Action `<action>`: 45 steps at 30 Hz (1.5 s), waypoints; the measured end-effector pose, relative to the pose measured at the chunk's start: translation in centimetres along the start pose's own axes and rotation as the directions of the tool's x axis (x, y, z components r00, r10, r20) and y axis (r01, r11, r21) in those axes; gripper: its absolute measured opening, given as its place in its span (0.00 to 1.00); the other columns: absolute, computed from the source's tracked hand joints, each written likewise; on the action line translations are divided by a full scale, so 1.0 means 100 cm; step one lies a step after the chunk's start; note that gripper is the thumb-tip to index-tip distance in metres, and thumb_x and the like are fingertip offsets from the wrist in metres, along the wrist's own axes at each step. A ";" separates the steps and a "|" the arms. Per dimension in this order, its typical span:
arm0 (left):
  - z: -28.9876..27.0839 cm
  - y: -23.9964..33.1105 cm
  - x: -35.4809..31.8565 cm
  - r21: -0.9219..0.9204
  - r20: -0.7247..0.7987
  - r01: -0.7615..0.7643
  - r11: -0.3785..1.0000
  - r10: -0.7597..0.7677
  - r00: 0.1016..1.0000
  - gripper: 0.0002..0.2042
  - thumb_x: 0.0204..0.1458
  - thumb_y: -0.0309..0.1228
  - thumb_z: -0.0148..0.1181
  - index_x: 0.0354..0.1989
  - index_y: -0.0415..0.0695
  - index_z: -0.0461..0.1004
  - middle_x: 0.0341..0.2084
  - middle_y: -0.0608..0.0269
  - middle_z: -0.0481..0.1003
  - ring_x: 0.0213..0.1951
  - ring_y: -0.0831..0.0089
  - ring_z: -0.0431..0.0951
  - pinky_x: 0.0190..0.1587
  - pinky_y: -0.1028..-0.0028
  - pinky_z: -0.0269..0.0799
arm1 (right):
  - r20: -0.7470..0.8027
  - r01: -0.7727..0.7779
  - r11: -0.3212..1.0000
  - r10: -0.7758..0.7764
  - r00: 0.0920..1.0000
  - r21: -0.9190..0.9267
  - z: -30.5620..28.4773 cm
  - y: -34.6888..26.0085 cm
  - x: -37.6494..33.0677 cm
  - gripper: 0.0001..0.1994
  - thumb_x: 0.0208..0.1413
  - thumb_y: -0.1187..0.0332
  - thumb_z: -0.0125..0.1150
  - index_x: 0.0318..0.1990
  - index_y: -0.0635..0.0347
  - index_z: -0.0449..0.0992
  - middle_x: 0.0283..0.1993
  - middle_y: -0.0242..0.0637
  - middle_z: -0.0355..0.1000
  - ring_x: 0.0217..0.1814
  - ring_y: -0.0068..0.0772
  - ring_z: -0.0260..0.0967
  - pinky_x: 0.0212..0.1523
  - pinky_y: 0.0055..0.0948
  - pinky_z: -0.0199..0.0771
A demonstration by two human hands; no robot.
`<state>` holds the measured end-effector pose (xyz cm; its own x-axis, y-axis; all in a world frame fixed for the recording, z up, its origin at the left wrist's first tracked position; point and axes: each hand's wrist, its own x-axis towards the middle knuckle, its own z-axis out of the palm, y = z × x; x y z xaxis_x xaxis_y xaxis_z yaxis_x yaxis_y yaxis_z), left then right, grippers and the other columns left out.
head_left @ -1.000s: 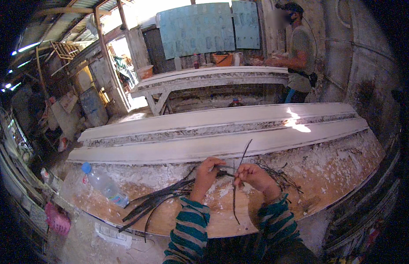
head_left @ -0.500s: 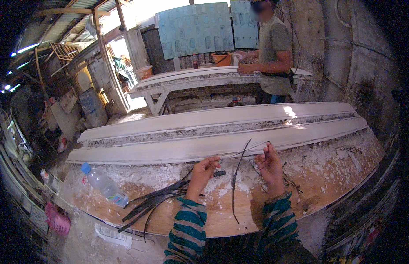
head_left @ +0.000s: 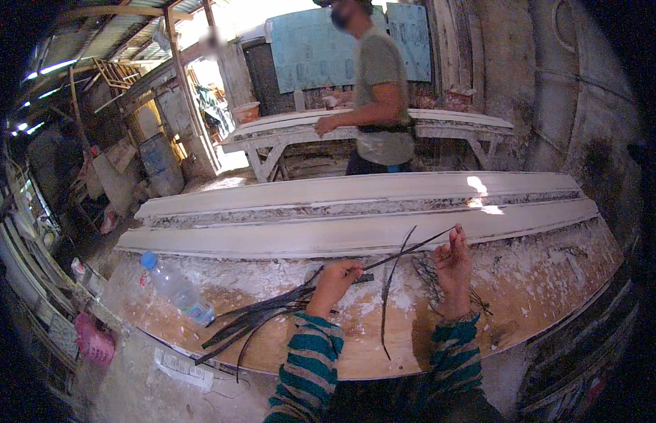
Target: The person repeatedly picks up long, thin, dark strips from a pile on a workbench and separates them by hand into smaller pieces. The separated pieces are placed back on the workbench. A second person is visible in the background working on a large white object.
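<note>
A thin black strip (head_left: 426, 243) stretches taut between my hands, slanting up to the right. My left hand (head_left: 332, 285) pinches its lower end. At the upper end, my right hand (head_left: 452, 271) grips it between thumb and fingertips, the palm partly facing me. Beneath the held strip, another narrow black strip (head_left: 386, 310) lies lengthwise on the worktable (head_left: 356, 356). A loose bundle of black strips (head_left: 261, 314) spreads on the table left of and under my left hand. Thin dark strands (head_left: 428, 280) lie tangled beside my right hand and partly behind it.
A plastic bottle (head_left: 174, 287) with a blue cap lies at the table's left. Long whitish panels (head_left: 328, 229) run across its far side, white flakes around them. Beyond, a person (head_left: 384, 84) stands by another bench (head_left: 455, 125). A pink object (head_left: 95, 340) lies at lower left.
The strip between my hands now looks thicker and straighter, and my hands are slightly farther apart. The person at the back has moved left. The view has shifted a little.
</note>
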<state>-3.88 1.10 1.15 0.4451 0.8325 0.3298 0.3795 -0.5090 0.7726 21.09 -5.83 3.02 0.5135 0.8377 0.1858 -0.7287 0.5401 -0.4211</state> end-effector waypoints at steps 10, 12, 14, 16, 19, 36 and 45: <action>0.002 -0.019 0.004 0.326 -0.117 -0.040 0.945 0.082 0.990 0.10 0.43 0.34 0.59 0.32 0.42 0.76 0.27 0.50 0.74 0.32 0.54 0.74 0.35 0.66 0.68 | 0.071 0.006 0.998 -0.002 0.997 -0.056 -0.003 0.003 -0.001 0.15 0.51 0.66 0.56 0.47 0.53 0.65 0.36 0.27 0.69 0.31 0.18 0.64 0.30 0.20 0.67; 0.003 -0.018 0.005 0.348 -0.173 -0.034 0.937 0.100 0.980 0.09 0.43 0.33 0.59 0.31 0.42 0.76 0.26 0.52 0.75 0.30 0.56 0.74 0.34 0.67 0.68 | 0.075 -0.039 0.993 0.048 0.996 -0.112 -0.004 0.007 -0.002 0.12 0.51 0.66 0.56 0.44 0.54 0.67 0.36 0.27 0.70 0.33 0.19 0.65 0.32 0.21 0.68; 0.004 -0.014 0.005 0.212 -0.211 0.038 0.976 0.008 0.977 0.09 0.43 0.33 0.60 0.30 0.41 0.76 0.24 0.55 0.75 0.27 0.60 0.74 0.32 0.69 0.67 | 0.061 -0.102 0.978 0.115 0.991 -0.183 -0.002 0.016 -0.005 0.07 0.52 0.68 0.54 0.40 0.53 0.69 0.35 0.27 0.71 0.32 0.19 0.68 0.35 0.24 0.71; 0.004 -0.009 0.004 -0.061 -0.134 0.166 0.984 -0.173 0.976 0.10 0.44 0.36 0.60 0.30 0.43 0.77 0.28 0.57 0.76 0.32 0.65 0.74 0.39 0.71 0.66 | 0.105 -0.133 0.921 0.183 0.977 -0.365 0.001 0.028 -0.011 0.06 0.51 0.69 0.55 0.37 0.54 0.69 0.34 0.27 0.70 0.34 0.19 0.66 0.35 0.22 0.69; 0.008 -0.003 0.005 -0.394 -0.030 0.196 0.898 -0.226 0.974 0.10 0.45 0.35 0.60 0.31 0.41 0.77 0.25 0.67 0.74 0.28 0.79 0.68 0.32 0.79 0.62 | 0.095 -0.225 0.817 0.321 0.942 -0.531 0.004 0.043 -0.020 0.04 0.49 0.70 0.57 0.33 0.55 0.70 0.32 0.26 0.69 0.35 0.19 0.66 0.35 0.20 0.66; 0.041 0.000 0.005 -0.775 0.134 0.269 0.572 -0.267 0.954 0.07 0.46 0.30 0.60 0.30 0.42 0.73 0.22 0.72 0.72 0.22 0.85 0.67 0.25 0.84 0.62 | 0.049 -0.266 0.633 0.434 0.900 -0.727 0.015 0.061 -0.037 0.04 0.47 0.70 0.60 0.30 0.58 0.74 0.28 0.26 0.71 0.31 0.17 0.65 0.35 0.18 0.63; 0.040 0.000 0.005 -0.777 0.193 0.320 0.542 -0.278 0.941 0.07 0.48 0.31 0.58 0.30 0.40 0.74 0.22 0.70 0.73 0.23 0.83 0.69 0.27 0.83 0.66 | 0.174 -0.065 0.583 0.345 0.922 -0.810 0.000 0.071 -0.029 0.07 0.45 0.75 0.61 0.32 0.61 0.71 0.29 0.28 0.71 0.30 0.17 0.66 0.35 0.18 0.65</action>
<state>-0.47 0.63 -0.86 0.4697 0.8828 -0.0093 -0.2821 0.1601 0.9459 14.46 -4.46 -0.53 0.1434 0.9730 0.1807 -0.0910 0.1948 -0.9766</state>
